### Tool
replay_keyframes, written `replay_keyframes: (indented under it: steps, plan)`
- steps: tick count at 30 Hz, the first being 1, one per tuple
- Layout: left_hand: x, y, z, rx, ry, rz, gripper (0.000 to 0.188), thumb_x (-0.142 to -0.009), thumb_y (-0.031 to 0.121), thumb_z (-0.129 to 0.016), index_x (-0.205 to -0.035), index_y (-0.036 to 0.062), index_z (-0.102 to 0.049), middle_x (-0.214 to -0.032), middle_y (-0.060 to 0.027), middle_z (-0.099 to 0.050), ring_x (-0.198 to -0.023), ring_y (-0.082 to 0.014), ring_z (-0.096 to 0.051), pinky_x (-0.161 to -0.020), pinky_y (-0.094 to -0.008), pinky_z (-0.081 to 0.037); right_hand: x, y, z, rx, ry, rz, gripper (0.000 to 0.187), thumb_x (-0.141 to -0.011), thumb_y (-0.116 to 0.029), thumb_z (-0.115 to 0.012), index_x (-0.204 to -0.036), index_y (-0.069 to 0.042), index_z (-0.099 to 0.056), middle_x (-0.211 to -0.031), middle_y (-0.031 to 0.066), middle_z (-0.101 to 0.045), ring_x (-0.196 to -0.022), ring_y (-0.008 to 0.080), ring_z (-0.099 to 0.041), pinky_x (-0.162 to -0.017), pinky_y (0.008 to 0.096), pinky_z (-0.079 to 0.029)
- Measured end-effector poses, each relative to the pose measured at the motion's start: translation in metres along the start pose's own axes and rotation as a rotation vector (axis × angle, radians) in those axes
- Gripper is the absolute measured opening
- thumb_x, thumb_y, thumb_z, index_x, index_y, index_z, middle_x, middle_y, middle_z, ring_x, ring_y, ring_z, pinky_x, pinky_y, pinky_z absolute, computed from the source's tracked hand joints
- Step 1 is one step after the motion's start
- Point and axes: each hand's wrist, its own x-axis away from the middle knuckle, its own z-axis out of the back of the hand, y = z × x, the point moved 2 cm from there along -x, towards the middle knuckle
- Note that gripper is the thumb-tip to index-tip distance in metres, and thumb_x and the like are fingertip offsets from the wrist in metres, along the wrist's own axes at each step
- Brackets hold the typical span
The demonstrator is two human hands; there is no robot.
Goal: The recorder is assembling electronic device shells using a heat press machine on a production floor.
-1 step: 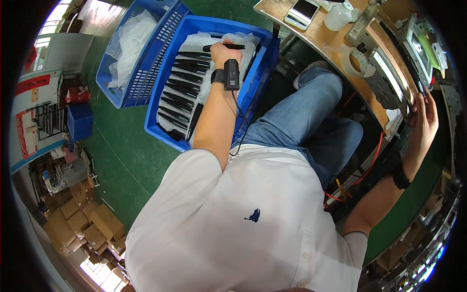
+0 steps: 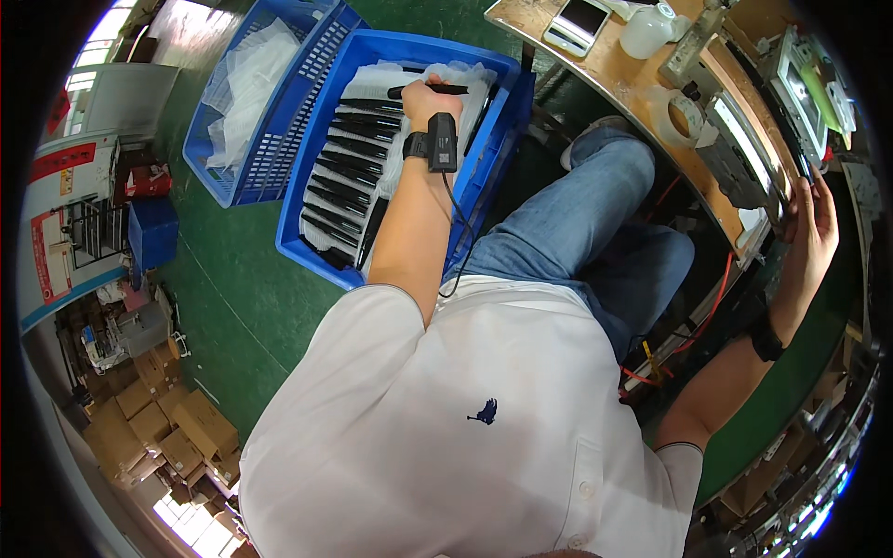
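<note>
My left hand (image 2: 431, 100) is closed around a long, slim black part (image 2: 448, 89) whose ends stick out on either side of the fist. It is over the far end of a blue plastic crate (image 2: 296, 219). Inside the crate, similar black parts (image 2: 350, 167) lie in a row on white foam sheeting (image 2: 377, 82). Out at the far right, my right hand (image 2: 812, 219) reaches to the workbench edge. Its fingers point up against a thin dark strip (image 2: 800, 158), and its thumb side is in shadow, so what lies in the grip is unclear.
A second blue crate (image 2: 209, 172) with white wrapping (image 2: 256, 84) stands to the left. On the wooden workbench (image 2: 628, 98) are a white bottle (image 2: 646, 35), a tape roll (image 2: 676, 118), a device with a screen (image 2: 577, 26) and a lit lamp (image 2: 744, 135). Cardboard boxes (image 2: 200, 423) are stacked lower left.
</note>
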Motion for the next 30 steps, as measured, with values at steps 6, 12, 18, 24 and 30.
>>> replay_keyframes:
  steps: [6,12,18,24,30]
  plan:
    - [0.0,0.001,0.004,-0.144,-0.067,-0.049,0.018,-0.1,0.001,-0.04,-0.114,0.0016,-0.051,-0.104,-0.0082,-0.062,-0.091,-0.0174,-0.062,-0.089,-0.0424,-0.049,0.002,-0.004,-0.002,0.018,0.008,0.007,0.036,-0.103,-0.023,-0.077,-0.131,-0.002,-0.072,-0.079,-0.0034,-0.061,-0.059,0.0005,-0.049,-0.05,0.018,-0.033]
    - [0.015,0.001,0.0,0.006,0.031,0.008,0.015,-0.1,0.002,-0.039,-0.11,0.0037,-0.051,-0.1,-0.0075,-0.061,-0.089,-0.0173,-0.061,-0.087,-0.0426,-0.049,0.004,-0.005,-0.004,0.044,0.025,0.021,0.038,-0.103,-0.025,-0.076,-0.134,-0.002,-0.071,-0.08,-0.0036,-0.062,-0.06,-0.0001,-0.048,-0.05,0.0178,-0.031]
    - [0.022,0.001,0.0,-0.021,0.022,-0.005,0.012,-0.101,0.004,-0.04,-0.108,0.0047,-0.05,-0.098,-0.0071,-0.06,-0.088,-0.0179,-0.061,-0.086,-0.0436,-0.049,0.004,-0.004,-0.004,0.024,0.009,0.024,0.039,-0.103,-0.025,-0.076,-0.134,-0.003,-0.071,-0.08,-0.0035,-0.062,-0.06,-0.0002,-0.048,-0.05,0.0178,-0.031]
    - [0.024,0.003,-0.003,-0.073,-0.027,-0.045,0.011,-0.103,0.005,-0.04,-0.109,0.0054,-0.049,-0.098,-0.0069,-0.06,-0.087,-0.0186,-0.061,-0.086,-0.0434,-0.049,0.003,-0.004,-0.003,0.041,0.014,0.018,0.038,-0.103,-0.025,-0.076,-0.134,-0.003,-0.071,-0.08,-0.0033,-0.061,-0.06,0.0003,-0.048,-0.05,0.018,-0.032]
    - [0.03,0.002,-0.009,-0.026,-0.1,-0.037,0.008,-0.1,0.005,-0.041,-0.103,0.0071,-0.047,-0.092,-0.0071,-0.058,-0.08,-0.0209,-0.058,-0.078,-0.0416,-0.047,0.004,-0.004,-0.003,0.042,0.023,0.024,0.037,-0.103,-0.024,-0.077,-0.133,-0.003,-0.072,-0.08,-0.0031,-0.062,-0.06,0.0002,-0.048,-0.05,0.0179,-0.032]
